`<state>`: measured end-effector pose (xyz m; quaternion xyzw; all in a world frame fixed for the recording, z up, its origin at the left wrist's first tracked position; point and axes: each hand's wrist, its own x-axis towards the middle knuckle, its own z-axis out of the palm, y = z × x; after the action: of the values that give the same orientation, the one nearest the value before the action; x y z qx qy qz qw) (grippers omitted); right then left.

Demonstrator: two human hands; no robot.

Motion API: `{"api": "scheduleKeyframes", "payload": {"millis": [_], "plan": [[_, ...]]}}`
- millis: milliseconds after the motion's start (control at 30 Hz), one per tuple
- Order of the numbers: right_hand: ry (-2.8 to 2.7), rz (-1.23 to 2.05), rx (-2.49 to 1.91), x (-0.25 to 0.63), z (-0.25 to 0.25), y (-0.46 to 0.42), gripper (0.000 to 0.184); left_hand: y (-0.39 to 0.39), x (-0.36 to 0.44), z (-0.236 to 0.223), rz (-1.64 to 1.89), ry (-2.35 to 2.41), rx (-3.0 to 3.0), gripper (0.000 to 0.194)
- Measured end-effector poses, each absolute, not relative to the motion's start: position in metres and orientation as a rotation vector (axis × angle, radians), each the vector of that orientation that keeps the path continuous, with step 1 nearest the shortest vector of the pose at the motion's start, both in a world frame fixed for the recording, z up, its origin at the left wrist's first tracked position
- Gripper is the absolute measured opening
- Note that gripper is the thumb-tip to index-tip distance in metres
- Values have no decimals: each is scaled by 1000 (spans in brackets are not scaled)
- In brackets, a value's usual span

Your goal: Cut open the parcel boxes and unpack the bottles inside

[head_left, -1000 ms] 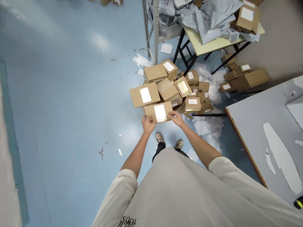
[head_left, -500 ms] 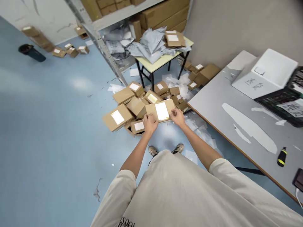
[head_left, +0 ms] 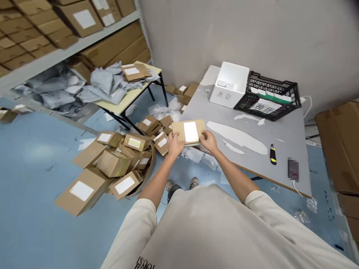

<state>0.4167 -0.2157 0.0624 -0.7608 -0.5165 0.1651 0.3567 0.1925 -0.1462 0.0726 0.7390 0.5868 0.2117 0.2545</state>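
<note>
The person holds a flat cardboard box (head_left: 188, 132) in front of the body with both hands, just over the near corner of a grey worktable (head_left: 244, 166). Its broad face points up, and a white label (head_left: 191, 132) sits on it. The box's long axis runs nearly level across the view, roughly 9 to 3 o'clock, and the label's long side lies crosswise to it, 12 to 6 o'clock.

The left hand (head_left: 175, 145) grips the box's lower-left edge, with the left fingers (head_left: 171, 137) bent around it. The right hand (head_left: 209, 142) clasps the lower-right edge, with the right fingers (head_left: 202, 136) pressed against the cardboard. Neither hand has let go.

A heap of cardboard boxes (head_left: 113, 163) lies on the floor at 8 o'clock. At 2 o'clock on the worktable stand a white foam box (head_left: 228, 85) and a black plastic crate (head_left: 266, 96). A utility knife (head_left: 273, 154) lies at 3 o'clock.
</note>
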Motion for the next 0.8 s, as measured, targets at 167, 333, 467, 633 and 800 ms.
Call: {"api": "scheduleKeyframes", "payload": {"millis": [167, 333, 467, 633, 800], "plan": [[-1192, 394, -2054, 480, 53, -226, 31, -122, 266, 56, 472, 1441, 2109, 56], [-1088, 376, -2131, 525, 39, -214, 31, -84, 325, 37, 362, 1303, 2174, 56], [-1002, 362, -2201, 554, 29, -192, 33, -45, 365, 28, 272, 1211, 2204, 56], [-914, 404, -2283, 577, 14, -166, 42, -2, 400, 12, 191, 1128, 2231, 56], [-881, 468, -2337, 583, -3, -160, 50, 15, 408, -3, 112, 1046, 2266, 56]]}}
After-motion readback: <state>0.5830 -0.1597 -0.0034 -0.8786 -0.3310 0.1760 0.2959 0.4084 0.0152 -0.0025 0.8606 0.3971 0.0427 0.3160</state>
